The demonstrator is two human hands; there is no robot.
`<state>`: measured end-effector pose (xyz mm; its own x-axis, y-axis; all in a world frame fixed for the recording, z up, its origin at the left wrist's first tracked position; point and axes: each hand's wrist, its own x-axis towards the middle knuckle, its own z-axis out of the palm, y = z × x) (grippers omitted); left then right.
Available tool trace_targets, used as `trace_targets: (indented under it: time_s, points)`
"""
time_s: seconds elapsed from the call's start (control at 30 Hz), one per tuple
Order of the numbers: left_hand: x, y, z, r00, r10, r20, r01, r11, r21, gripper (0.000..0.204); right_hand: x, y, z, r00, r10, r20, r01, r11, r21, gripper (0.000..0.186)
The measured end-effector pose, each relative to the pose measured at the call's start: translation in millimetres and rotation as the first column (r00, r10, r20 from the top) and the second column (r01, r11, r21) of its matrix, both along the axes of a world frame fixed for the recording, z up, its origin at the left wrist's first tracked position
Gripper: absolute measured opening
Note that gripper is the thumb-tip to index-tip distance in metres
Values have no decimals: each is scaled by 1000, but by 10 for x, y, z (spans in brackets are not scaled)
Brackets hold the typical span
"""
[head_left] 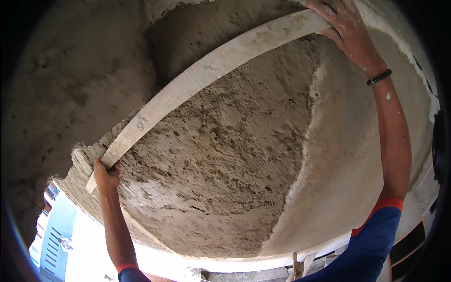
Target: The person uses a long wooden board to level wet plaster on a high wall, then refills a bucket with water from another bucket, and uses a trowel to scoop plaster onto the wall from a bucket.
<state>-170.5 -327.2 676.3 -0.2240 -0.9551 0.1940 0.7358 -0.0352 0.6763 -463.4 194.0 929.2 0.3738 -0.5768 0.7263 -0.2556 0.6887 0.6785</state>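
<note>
While rough plaster (225, 150) filled most of the view, 1 long board (202, 74) spanned it diagonally, seemingly stiff yet light, best held near its 2 ends, where the right hand (346, 29) and left hand (107, 176) had fingers curled round it.

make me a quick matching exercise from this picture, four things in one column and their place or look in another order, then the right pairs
Things:
1. long strip
2. left hand
3. right hand
4. bracelet

Place or look:
A. near the strip's lower-left end
B. dark, worn around the right wrist
C. pale, slanting from lower left to upper right
D. at the strip's upper-right end

Right pairs: 1-C, 2-A, 3-D, 4-B
</note>
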Motion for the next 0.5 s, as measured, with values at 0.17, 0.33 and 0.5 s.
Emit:
trace_targets:
  time_s: [0.17, 0.33, 0.5]
  points:
    - [-69, -161, -92, 999, -34, 7, 34, 997, -65, 30, -4, 48, -33, 999, 27, 38, -28, 1000, 7, 55]
    - [-36, -301, -436, 997, 81, 3, -81, 996, 29, 32, -331, -33, -394, 984, 179, -3, -177, 978, 109, 70]
    - [216, -492, -1249, 978, 151, 145, -169, 978, 120, 38, -144, -363, -1507, 952, 257, 166, -266, 963, 36, 59]
